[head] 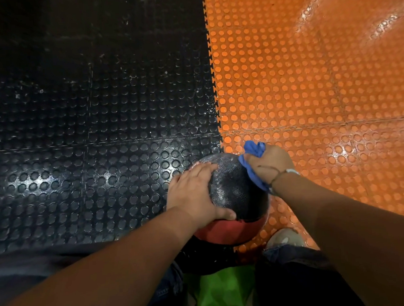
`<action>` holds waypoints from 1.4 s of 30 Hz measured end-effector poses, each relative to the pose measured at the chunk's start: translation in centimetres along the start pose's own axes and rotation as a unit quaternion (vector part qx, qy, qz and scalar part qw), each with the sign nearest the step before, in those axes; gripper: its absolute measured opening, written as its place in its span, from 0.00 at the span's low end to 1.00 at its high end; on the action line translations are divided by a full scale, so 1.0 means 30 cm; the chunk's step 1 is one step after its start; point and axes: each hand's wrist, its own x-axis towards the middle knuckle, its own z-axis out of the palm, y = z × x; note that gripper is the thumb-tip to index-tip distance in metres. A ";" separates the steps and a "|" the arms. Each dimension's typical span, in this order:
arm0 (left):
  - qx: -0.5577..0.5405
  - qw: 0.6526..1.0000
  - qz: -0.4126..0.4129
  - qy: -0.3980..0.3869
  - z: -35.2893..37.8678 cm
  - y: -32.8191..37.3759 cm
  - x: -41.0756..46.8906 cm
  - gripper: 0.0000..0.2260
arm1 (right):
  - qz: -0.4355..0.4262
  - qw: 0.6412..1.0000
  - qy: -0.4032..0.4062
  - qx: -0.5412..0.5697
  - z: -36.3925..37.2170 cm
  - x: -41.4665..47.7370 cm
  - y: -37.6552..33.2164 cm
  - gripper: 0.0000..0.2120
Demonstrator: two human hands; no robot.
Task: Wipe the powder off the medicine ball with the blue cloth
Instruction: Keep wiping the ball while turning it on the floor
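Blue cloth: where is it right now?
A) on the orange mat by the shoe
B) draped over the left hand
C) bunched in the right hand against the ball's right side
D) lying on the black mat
C: the right hand grips the bunched blue cloth against the right side of the medicine ball, while the left hand rests on its left side.

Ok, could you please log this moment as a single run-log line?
left hand: presses on black-and-red textured medicine ball | right hand: grips bunched blue cloth against ball's right side | white powder: visible on top
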 end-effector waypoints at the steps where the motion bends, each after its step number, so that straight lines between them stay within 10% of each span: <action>1: -0.001 1.000 -0.002 0.000 -0.001 0.000 -0.001 0.51 | -0.017 1.000 -0.001 -0.025 -0.001 -0.011 -0.017 0.11; 6: 0.003 1.000 -0.027 0.013 -0.013 -0.022 0.015 0.51 | -0.229 0.969 -0.005 -0.090 0.082 -0.132 -0.124 0.14; 11: -0.004 1.000 0.000 -0.013 -0.018 -0.011 -0.003 0.51 | -0.003 0.998 -0.019 -0.066 -0.028 -0.016 -0.011 0.14; 17: -0.004 1.000 -0.008 0.007 -0.022 -0.013 0.020 0.48 | -0.183 0.978 -0.041 -0.089 0.066 -0.120 -0.145 0.15; 23: -0.013 1.000 0.015 -0.016 -0.015 -0.001 0.009 0.49 | -0.008 0.989 -0.046 -0.140 -0.036 0.015 0.022 0.15; 29: -0.008 1.000 0.004 -0.005 -0.022 -0.006 0.023 0.50 | -0.172 0.980 -0.035 -0.098 0.044 -0.077 -0.112 0.13; 35: -0.019 0.999 0.029 -0.019 -0.017 0.006 0.004 0.48 | -0.010 0.992 -0.056 -0.113 -0.034 0.023 -0.030 0.15; 42: -0.007 1.000 0.018 -0.013 -0.026 -0.002 0.012 0.49 | -0.086 0.992 -0.040 -0.078 0.038 -0.055 -0.095 0.10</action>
